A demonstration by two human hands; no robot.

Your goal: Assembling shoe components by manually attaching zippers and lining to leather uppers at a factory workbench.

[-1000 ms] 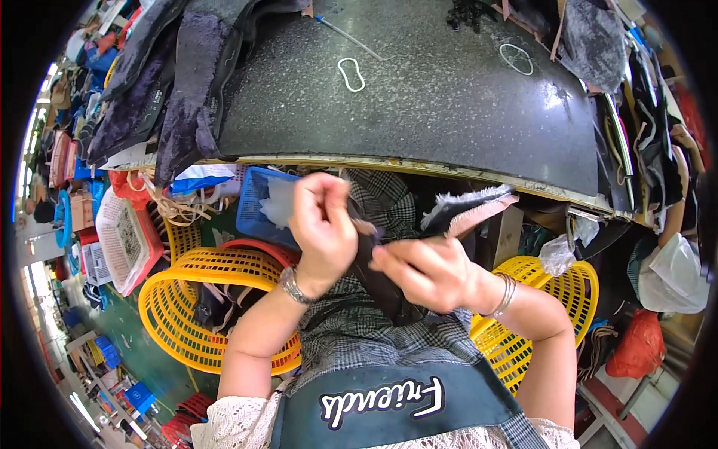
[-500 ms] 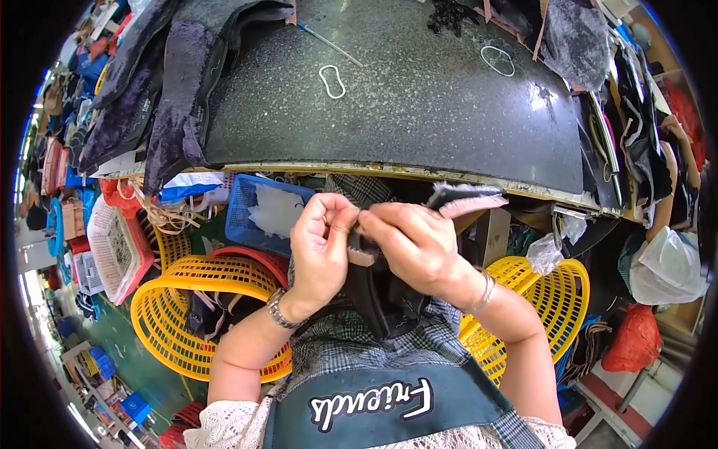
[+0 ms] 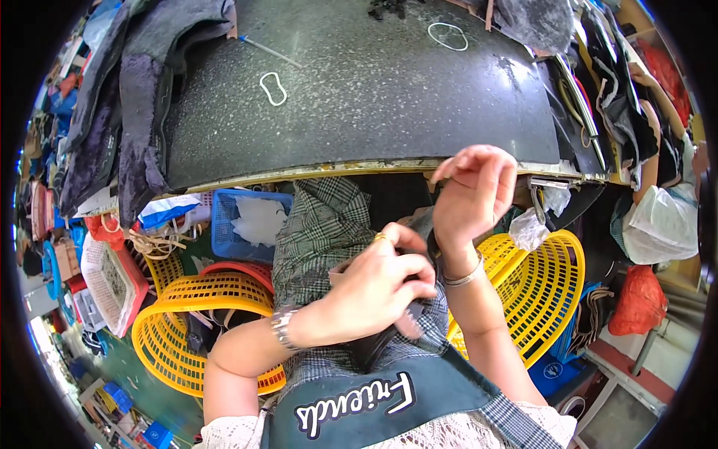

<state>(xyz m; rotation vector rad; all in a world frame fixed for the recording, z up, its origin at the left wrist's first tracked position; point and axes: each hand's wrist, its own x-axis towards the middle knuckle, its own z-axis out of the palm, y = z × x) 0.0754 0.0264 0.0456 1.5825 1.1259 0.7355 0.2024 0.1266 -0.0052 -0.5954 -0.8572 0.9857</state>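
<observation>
A broad, black, white-speckled worktop [image 3: 374,112] is filling the upper view, its pale front edge running beyond the person's lap. Long, purple-grey, fleecy pieces [image 3: 142,97] are draping over its left edge. Below the front edge, a yellow, slotted plastic basket [image 3: 209,296] is standing at the left, another yellow, slotted basket [image 3: 550,288] at the right. Between them, grey-and-black checked cloth [image 3: 321,232] is covering the lap, and a dark, leather-like piece [image 3: 374,348] is showing in front of it, under the left hand [image 3: 378,288]. That hand is bending its fingers over the piece; whether they are pinching it, I cannot tell. The right hand [image 3: 479,198] is hanging raised by the worktop's front edge, toward the right corner, fingers curling; anything thin between them is too small to see. Seemingly, the step in hand is handling the piece above the lap; gripping it two-handed would be calling for lowering the right hand.
</observation>
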